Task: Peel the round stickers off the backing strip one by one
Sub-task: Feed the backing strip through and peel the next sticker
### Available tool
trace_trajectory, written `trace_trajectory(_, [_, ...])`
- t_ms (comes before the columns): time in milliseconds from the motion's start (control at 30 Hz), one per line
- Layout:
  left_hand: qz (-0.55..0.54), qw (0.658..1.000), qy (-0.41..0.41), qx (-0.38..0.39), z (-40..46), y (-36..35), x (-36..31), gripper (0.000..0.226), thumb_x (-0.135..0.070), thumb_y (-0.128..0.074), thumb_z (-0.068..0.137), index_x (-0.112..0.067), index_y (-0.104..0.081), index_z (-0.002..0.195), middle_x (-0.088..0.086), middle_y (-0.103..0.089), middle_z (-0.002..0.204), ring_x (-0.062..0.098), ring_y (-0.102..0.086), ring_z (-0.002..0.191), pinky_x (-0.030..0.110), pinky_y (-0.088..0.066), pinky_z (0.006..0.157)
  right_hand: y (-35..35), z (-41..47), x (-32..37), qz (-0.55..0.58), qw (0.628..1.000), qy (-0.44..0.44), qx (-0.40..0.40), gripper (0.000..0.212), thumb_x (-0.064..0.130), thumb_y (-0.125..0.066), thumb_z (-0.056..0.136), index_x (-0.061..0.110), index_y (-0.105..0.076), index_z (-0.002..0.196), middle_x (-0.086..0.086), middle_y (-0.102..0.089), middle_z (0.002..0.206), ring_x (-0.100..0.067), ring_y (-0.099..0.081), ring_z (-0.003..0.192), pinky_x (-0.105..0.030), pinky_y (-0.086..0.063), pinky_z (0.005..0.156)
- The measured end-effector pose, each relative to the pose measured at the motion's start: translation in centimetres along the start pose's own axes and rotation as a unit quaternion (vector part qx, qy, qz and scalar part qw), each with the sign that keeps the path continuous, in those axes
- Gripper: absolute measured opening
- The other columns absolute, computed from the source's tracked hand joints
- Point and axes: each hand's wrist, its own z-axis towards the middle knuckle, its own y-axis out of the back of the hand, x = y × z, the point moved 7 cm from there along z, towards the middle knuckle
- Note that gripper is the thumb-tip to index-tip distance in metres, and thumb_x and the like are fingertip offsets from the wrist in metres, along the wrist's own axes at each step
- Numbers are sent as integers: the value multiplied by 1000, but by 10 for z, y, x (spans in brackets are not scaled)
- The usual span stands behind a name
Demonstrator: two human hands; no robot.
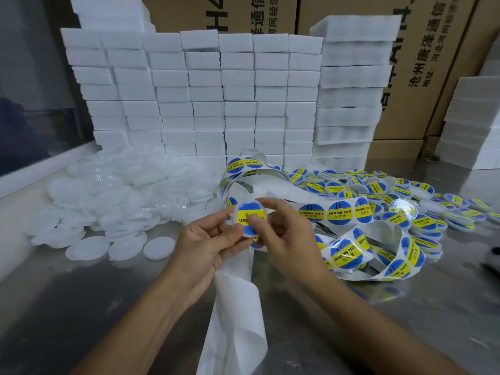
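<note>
While both hands meet above the steel bench, we record the left hand (213, 239) gripping a clear round plastic lid (250, 221) by its rim, fingers curled under it, and the right hand (281, 228) pressing its thumb on the blue-and-yellow round sticker (244, 212) that sits on the lid's face; whether the right fingers pinch anything behind the lid we cannot tell. Just beside the right hand, the white paper backing strip (343, 212) runs away to the right in loose coils, its remaining stickers in single file, while its bare, spent end (232, 307) hangs down between the forearms. We judge the stickers to be feather-light, thin and limp, tacky underneath and prone to creasing or folding onto themselves; each is best lifted at its edge where the strip is bent back, then held by that margin only. The strip itself looks slick and floppy and would need steadying close to the sticker being raised. Further out lie a heap of labelled lids (422, 209) to the right, unlabelled translucent lids (121, 212) to the left, and stacked white foam blocks (205, 98) behind.
</note>
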Motion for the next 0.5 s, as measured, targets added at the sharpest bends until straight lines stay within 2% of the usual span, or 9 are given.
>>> trace_trajectory(33, [7, 1000, 7, 10, -1, -2, 1, 50, -1, -66, 68, -1, -64, 118, 19, -71, 93, 25, -73, 85, 28, -59, 68, 5, 1, 3, 5, 1000, 7, -15, 12, 27, -60, 97, 20, -65, 105, -4, -68, 68, -15, -66, 54, -33, -56, 54])
trace_trajectory(67, [15, 1000, 14, 20, -2, -4, 3, 52, -2, -67, 67, -1, -64, 119, 22, -68, 99, 27, -72, 87, 28, -59, 69, 10, 2, 4, 3, 999, 12, -32, 8, 22, -57, 99, 21, -66, 97, 1, -68, 66, -11, -63, 50, -27, -51, 49])
trace_trajectory(133, [28, 999, 21, 29, -3, -8, 5, 54, -5, -70, 66, -2, -65, 120, 27, -63, 106, 29, -70, 90, 29, -59, 70, 16, 4, 6, 3, 999, 2, -46, 16, 19, -56, 99, 24, -65, 88, 6, -66, 62, -7, -60, 48, -20, -46, 45])
trace_trajectory(233, [56, 998, 12, 32, -4, -9, 4, 49, -9, -74, 62, -8, -72, 111, 32, -63, 104, 28, -72, 87, 29, -59, 70, 12, 2, 4, 45, 998, -38, -20, 10, 28, -66, 92, 19, -65, 86, -7, -68, 63, -13, -62, 50, -25, -49, 44])
trace_trajectory(300, [90, 995, 3, 51, -5, -10, 3, 43, -13, -76, 61, -12, -77, 104, 34, -64, 99, 27, -71, 87, 29, -59, 72, 10, 1, 2, 37, 997, -62, -20, 34, 46, -76, 78, 16, -61, 83, -15, -65, 62, -19, -57, 52, -34, -50, 47])
trace_trajectory(367, [109, 991, 0, 73, -6, -12, 5, 41, -15, -75, 64, -14, -77, 105, 25, -69, 93, 28, -72, 90, 30, -59, 74, 12, 2, 1, 17, 996, -75, -36, 47, 57, -75, 71, 13, -57, 76, -9, -61, 57, -14, -54, 51, -35, -49, 49])
trace_trajectory(433, [111, 991, 0, 68, -5, -9, 6, 44, -11, -72, 67, -9, -73, 111, 22, -72, 100, 29, -72, 95, 31, -59, 73, 16, 4, 2, 35, 996, -67, -43, 39, 45, -71, 82, 11, -55, 71, 0, -61, 53, -11, -57, 48, -28, -48, 44])
trace_trajectory(500, [101, 994, 2, 41, -3, -5, 5, 48, -8, -69, 69, -3, -68, 116, 21, -72, 102, 29, -72, 93, 30, -59, 71, 15, 6, 3, 61, 996, -58, -25, 25, 26, -67, 92, 8, -59, 76, -2, -68, 60, -14, -66, 55, -27, -52, 46])
